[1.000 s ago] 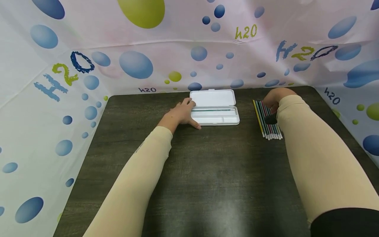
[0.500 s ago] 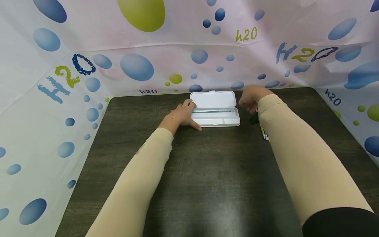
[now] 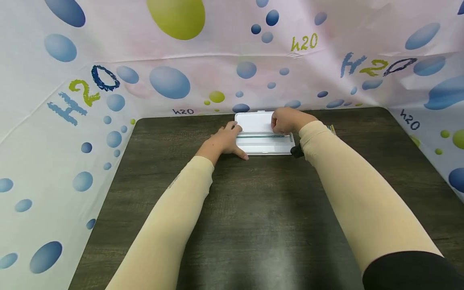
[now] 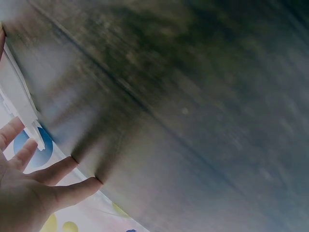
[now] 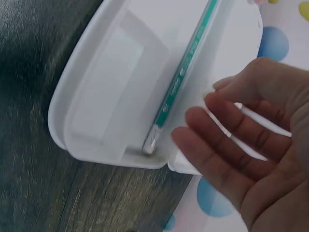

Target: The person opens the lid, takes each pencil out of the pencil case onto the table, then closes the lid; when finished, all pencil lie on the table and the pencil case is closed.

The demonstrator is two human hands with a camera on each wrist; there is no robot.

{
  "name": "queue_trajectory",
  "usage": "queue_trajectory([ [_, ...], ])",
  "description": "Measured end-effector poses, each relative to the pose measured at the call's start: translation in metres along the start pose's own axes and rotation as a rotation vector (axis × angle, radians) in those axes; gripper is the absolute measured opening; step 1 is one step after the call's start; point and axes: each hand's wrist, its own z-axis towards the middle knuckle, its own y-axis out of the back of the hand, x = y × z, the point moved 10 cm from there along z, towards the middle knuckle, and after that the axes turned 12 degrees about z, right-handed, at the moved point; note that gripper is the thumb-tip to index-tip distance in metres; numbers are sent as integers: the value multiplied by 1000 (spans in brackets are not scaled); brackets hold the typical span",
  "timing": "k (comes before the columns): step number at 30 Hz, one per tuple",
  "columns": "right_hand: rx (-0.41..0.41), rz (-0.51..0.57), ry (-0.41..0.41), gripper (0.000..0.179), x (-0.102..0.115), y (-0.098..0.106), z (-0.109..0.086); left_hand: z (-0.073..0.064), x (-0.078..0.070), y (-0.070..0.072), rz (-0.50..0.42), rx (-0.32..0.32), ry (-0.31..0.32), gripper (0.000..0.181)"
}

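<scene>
An open white pencil case lies near the table's far edge, its lid tipped back. One green pencil with a white eraser end rests lengthwise inside it. My left hand spans the case's left end, thumb at the front corner and fingers at the back. In the left wrist view those fingers are spread and fairly straight. Over the right part of the case is my right hand. Its fingers are bent and its thumb meets the index fingertip. I cannot tell whether anything is between them.
To the right of the case, a few pencil ends show past the right sleeve, which hides the others. The dark wood table meets a wall sheet printed with bubbles along its back and left sides.
My right hand has moved left from the row of pencils to above the right part of the case. The left hand has stayed at the case's left end.
</scene>
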Motion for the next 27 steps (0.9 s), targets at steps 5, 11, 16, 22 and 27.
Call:
queue_trajectory([
  [5,4,-100,91,16,15,-9,6,2,0,1,9,1,17,113],
  [11,38,-158,126,14,23,-24,14,1,0,1,18,-7,18,111],
  [16,39,-206,150,12,28,-31,17,-1,-1,2,13,-7,17,111],
  [22,-1,-286,211,5,37,-34,18,-2,-1,2,10,4,20,112],
  [27,-21,-354,280,9,46,-40,17,-2,-1,2,5,0,19,112],
])
